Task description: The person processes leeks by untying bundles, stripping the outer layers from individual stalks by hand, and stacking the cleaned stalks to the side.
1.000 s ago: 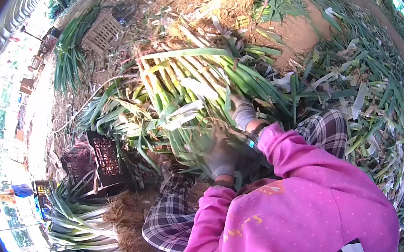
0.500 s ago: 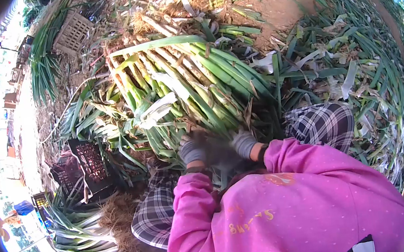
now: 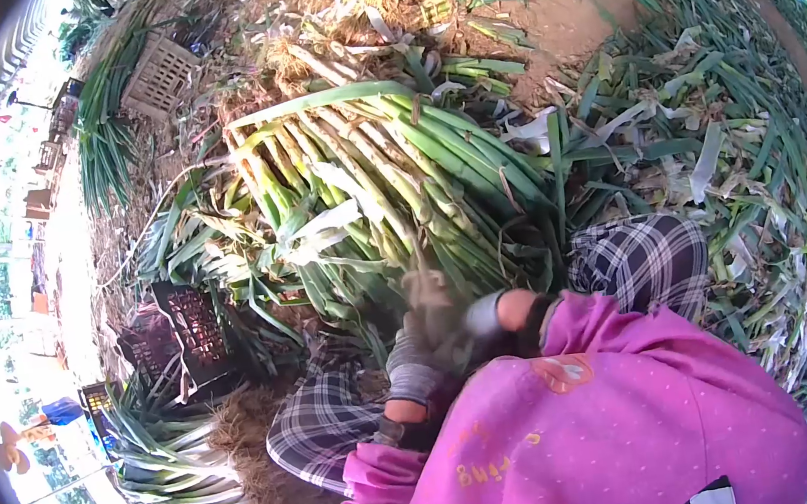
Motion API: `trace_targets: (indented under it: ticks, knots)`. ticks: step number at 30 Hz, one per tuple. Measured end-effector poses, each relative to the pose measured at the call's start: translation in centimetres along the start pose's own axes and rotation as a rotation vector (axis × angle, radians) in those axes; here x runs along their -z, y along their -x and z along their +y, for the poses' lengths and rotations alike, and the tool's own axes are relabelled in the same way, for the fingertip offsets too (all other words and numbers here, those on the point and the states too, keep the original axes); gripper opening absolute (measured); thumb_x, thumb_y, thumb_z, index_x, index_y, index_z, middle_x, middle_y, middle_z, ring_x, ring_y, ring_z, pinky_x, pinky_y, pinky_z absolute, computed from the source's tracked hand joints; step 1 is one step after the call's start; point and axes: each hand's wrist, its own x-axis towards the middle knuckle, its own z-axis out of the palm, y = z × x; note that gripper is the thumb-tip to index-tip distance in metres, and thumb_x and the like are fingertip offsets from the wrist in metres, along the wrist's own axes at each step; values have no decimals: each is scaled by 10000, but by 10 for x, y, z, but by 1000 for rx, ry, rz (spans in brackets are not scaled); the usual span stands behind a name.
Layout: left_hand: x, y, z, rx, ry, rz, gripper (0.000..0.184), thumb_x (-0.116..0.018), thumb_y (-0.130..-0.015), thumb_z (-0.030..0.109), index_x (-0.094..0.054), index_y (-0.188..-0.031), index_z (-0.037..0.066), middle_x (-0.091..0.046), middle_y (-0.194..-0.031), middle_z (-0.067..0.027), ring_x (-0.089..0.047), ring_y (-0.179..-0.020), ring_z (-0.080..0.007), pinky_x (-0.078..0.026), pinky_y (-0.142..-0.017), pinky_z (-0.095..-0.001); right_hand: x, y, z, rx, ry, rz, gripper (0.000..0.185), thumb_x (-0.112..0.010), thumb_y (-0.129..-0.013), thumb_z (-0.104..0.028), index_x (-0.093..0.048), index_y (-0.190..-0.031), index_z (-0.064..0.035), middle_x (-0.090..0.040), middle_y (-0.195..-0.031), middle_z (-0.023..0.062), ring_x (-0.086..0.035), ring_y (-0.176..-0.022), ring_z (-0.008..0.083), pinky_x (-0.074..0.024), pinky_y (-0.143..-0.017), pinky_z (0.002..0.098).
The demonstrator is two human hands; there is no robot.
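Observation:
In a grey glove, my left hand [image 3: 413, 360] is low in front of my lap, fingers curled closed. Just above its fingertips is a blurred, pale brown tuft-like thing [image 3: 426, 287]; whether it is gripped I cannot tell. My right hand [image 3: 484, 315], also gloved, is close by on the right, its fingers smeared by motion. Between the hands everything is blurred and dark. Right beyond them lies a big pile of leeks [image 3: 374, 175], pale stalks toward the far left and green leaves toward me. One long green leaf [image 3: 324, 98] lies across the stalks.
Dark plastic crates [image 3: 194, 333] stand at the left. Below them lies a row of cleaned leeks [image 3: 175, 482] with brown roots [image 3: 253, 462]. A pale crate [image 3: 158, 76] sits far left beside more green leeks [image 3: 102, 138]. Leaf scraps [image 3: 714, 153] cover the ground at the right.
Both hands have drawn back from the pile's near edge toward my body, the left one lower. The blurred brown thing now shows above the left hand. The view has shifted slightly.

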Motion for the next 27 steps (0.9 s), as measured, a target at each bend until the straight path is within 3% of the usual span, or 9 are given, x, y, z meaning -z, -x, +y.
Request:
trace_targets:
  ticks: [3, 4, 6, 12, 17, 20, 21, 24, 27]
  knots:
    - [-8, -10, -10, -84, -26, -149, 691, -683, -668, 311, -376, -1236, 64, -541, -1000, -212, -559, -905, -373, -466, -741, -423, 87, 44, -11, -324, 245, -45, 307, -510, -753, -265, -654, -959, -89, -614, -1006, 159, -602, -879, 322, -484, -729, 388]
    - [-7, -13, -11, -116, -49, -184, 681, -673, -672, 308, -376, -1236, 68, -542, -1000, -214, -560, -910, -376, -466, -740, -427, 95, 43, 6, -554, 330, 169, 270, -517, -754, -222, -655, -958, -113, -616, -989, 158, -599, -871, 327, -480, -733, 401]
    - [5, -28, -5, -13, -77, -190, 668, -659, -671, 314, -382, -1232, 79, -545, -999, -213, -560, -908, -376, -466, -741, -431, 106, 41, 35, -603, 391, 1333, 216, -544, -742, -180, -657, -918, -125, -625, -906, 152, -593, -840, 345, -480, -731, 409]
    - [14, -25, -20, 90, -142, -143, 713, -623, -686, 312, -332, -1281, 50, -534, -1042, -218, -556, -930, -364, -456, -777, -430, 79, -55, 61, -135, -300, 1155, 118, -618, -730, -194, -666, -819, -134, -636, -758, 132, -609, -701, 296, -486, -671, 343]
    - [0, -37, -54, -18, -310, -167, 751, -612, -697, 381, -322, -1279, 6, -519, -1085, -214, -554, -942, -352, -453, -790, -425, 28, -131, 85, -425, -305, 770, 347, -521, -747, -126, -553, -1091, -97, -579, -1013, 226, -553, -963, 359, -443, -826, 412]
    - [24, -50, -44, 48, -259, -250, 758, -600, -703, 418, -320, -1285, 22, -509, -1119, -208, -548, -961, -340, -446, -815, -419, 20, -144, 74, -515, -281, 922, 314, -525, -758, -160, -556, -1057, -71, -560, -1046, 244, -538, -986, 379, -434, -856, 414]
    - [30, -48, -35, -205, -447, -297, 736, -593, -704, 406, -332, -1277, 25, -512, -1128, -200, -540, -989, -328, -447, -818, -417, 31, -137, 70, -564, -405, 834, 346, -539, -754, -216, -548, -1063, -60, -548, -1084, 235, -531, -1000, 387, -423, -883, 411]
    - [55, -34, -15, 63, -240, -393, 733, -589, -701, 390, -338, -1280, 18, -506, -1142, -205, -533, -1017, -328, -444, -824, -412, 38, -152, 74, -713, -401, 748, 393, -567, -729, -273, -547, -1067, -73, -544, -1102, 220, -526, -1003, 395, -414, -895, 421]
    - [53, -31, -32, 72, -151, -276, 760, -590, -700, 374, -312, -1300, -1, -508, -1157, -211, -524, -1038, -340, -433, -850, -401, 23, -150, 78, -503, -426, 926, 508, -599, -720, -361, -539, -1100, -30, -558, -1068, 250, -537, -1013, 381, -409, -903, 416]
